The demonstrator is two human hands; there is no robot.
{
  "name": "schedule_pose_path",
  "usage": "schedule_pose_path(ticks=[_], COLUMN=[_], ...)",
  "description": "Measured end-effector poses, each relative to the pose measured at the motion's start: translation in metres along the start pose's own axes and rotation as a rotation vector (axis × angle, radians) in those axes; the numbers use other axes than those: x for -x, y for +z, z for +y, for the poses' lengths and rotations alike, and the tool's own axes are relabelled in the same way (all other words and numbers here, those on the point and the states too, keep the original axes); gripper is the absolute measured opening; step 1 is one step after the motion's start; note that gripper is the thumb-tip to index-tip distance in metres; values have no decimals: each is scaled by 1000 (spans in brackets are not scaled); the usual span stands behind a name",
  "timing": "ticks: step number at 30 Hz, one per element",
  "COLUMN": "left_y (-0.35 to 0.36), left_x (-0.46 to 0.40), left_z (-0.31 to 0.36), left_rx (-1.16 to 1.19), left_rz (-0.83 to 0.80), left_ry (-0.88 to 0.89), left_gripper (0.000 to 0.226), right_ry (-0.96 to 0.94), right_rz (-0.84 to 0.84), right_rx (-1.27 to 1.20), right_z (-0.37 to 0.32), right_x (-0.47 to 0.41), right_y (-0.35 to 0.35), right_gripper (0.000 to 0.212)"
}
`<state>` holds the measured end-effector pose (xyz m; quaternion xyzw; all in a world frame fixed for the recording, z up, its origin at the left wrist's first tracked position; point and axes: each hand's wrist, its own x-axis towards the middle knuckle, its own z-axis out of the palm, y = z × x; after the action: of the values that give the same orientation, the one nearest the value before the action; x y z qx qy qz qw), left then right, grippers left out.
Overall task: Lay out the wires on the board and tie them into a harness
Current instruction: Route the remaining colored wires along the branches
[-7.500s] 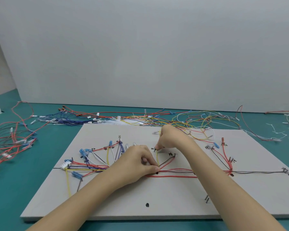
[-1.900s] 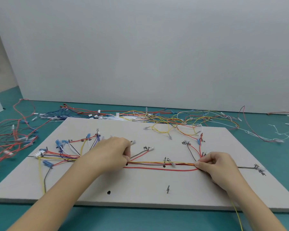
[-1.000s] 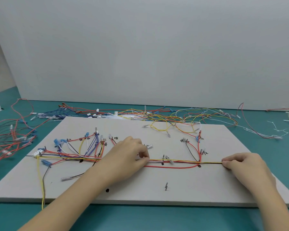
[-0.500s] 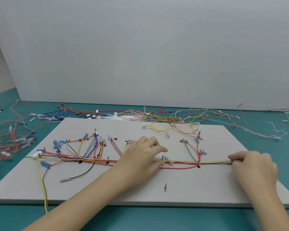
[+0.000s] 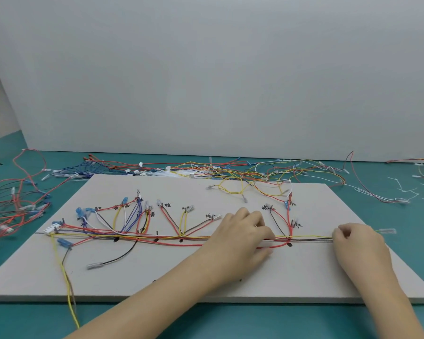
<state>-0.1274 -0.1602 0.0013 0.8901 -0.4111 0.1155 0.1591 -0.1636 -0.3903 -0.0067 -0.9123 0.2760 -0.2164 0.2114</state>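
Teal table surface (image 5: 22,319) carries a loose tangle of red and dark wires (image 5: 12,204) at the far left, off the board. I note the grey board (image 5: 206,285) lying flat on the table, with hand-written marks beside the branch ends. At its left end sits a white connector (image 5: 51,228), from which the wire bundle (image 5: 157,237) runs rightward along a drawn line; coloured branches fan away from it toward the far edge, several ending in blue terminals (image 5: 80,212). One yellow wire (image 5: 69,294) drops from the connector over the near edge of the board, and a black wire (image 5: 113,258) with a clear terminal lies loose nearer to me. My left hand (image 5: 242,234) rests on the bundle near the board's middle, fingers curled over the wires and thumb underneath at the red strand, clasping them. Right of it, red branches (image 5: 290,221) rise from the trunk. My right hand (image 5: 355,241) pinches the bundle's right end between curled fingers. Beyond the board, more loose wires (image 5: 230,167) are strewn along the table, and white cable ties (image 5: 402,189) lie at far right.
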Motion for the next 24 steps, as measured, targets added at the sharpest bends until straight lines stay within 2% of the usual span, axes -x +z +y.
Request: schedule_pose_path(ticks=[4, 10, 14, 24], left_y=[1, 2, 3, 4], left_x=[3, 8, 9, 10], left_z=[-4, -7, -7, -8], left_rx=[38, 114, 142, 180], left_rz=[-8, -7, 5, 4], left_ry=[-28, -71, -74, -86], left_gripper=[29, 27, 26, 26], right_ry=[12, 112, 99, 151], right_rz=[-3, -68, -79, -61], right_rx=[79, 193, 321, 177], right_z=[7, 12, 12, 15], right_x=[-5, -11, -9, -11], right_y=[4, 1, 3, 1], right_gripper=[22, 33, 33, 21])
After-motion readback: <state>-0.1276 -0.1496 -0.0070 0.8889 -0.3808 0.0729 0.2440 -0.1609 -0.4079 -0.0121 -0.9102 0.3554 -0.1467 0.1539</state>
